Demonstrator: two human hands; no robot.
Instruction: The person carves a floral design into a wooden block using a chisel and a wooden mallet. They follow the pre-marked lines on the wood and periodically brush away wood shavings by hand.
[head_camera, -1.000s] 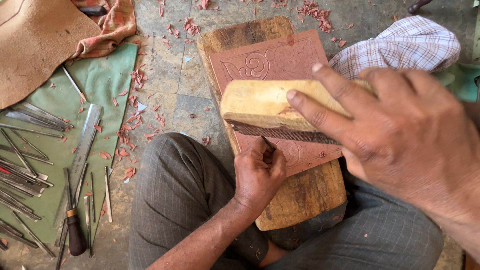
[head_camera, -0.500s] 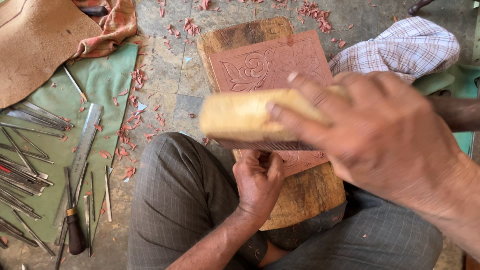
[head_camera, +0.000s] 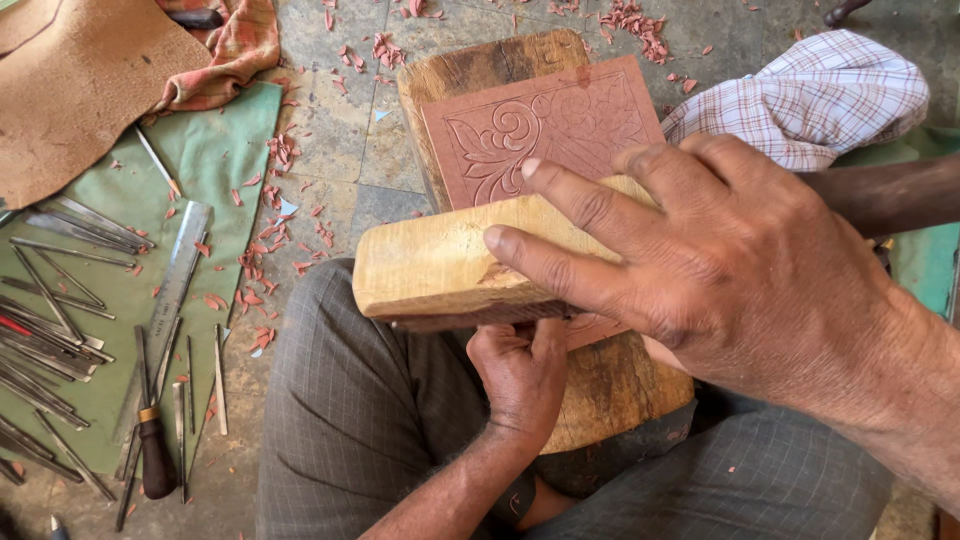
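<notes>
Your right hand (head_camera: 740, 270) has its fingers (head_camera: 560, 265) clamped around the pale rectangular wooden mallet block (head_camera: 450, 265). At six o'clock below it, your left hand (head_camera: 520, 375) rests fingers curled together on the reddish carved floral panel (head_camera: 550, 135); whether they grip anything, I cannot tell.

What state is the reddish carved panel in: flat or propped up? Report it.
Flat. The reddish carved panel lies face up on the thick wooden block, its floral carving showing; the near end is hidden behind the pale wooden mallet.

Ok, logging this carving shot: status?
Right hand grips wooden mallet, raised. Left hand fisted low on carved panel; tool hidden. Mallet blocks the contact point.
</notes>
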